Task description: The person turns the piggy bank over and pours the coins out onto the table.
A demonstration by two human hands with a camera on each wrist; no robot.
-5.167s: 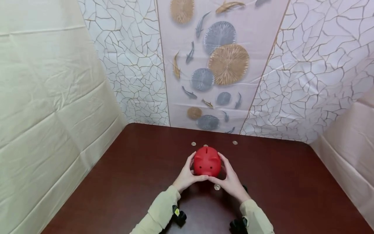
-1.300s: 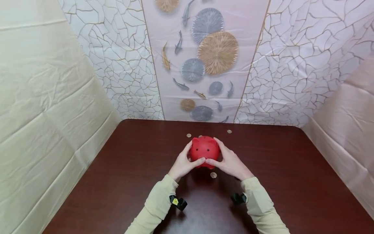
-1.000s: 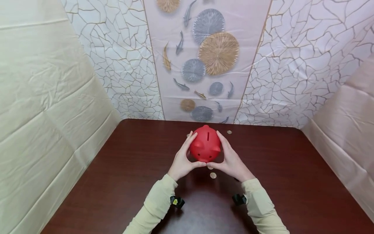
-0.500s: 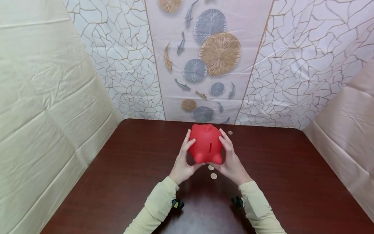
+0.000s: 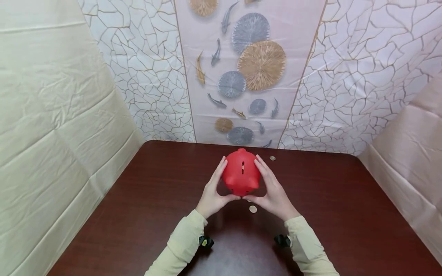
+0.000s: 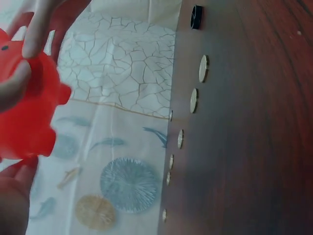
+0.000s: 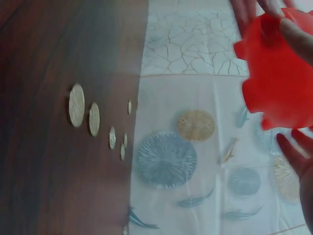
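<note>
Both hands hold a red piggy bank (image 5: 241,176) up over the table, in front of me. My left hand (image 5: 213,193) grips its left side, fingers round the flank and thumb underneath at the snout. On the other side my right hand (image 5: 274,193) holds it the same way; the two thumbs nearly meet. The coin slot (image 5: 243,168) faces the head camera, with a small pale spot visible in it. In the wrist views the pig's short feet (image 7: 252,98) hang clear of the tabletop. Below the pig lies a coin (image 5: 253,209).
Several coins lie spread over the dark wooden table (image 5: 165,199), one of them a far coin (image 5: 272,158) near the back edge. A small round black piece (image 6: 196,17) stands on the table in the left wrist view. Patterned cloth (image 5: 241,76) hangs behind.
Both hands have kept hold of the piggy bank. It has been lifted and rocked: its face showed first, then the slot swung low toward me, and now the slot is higher again.
</note>
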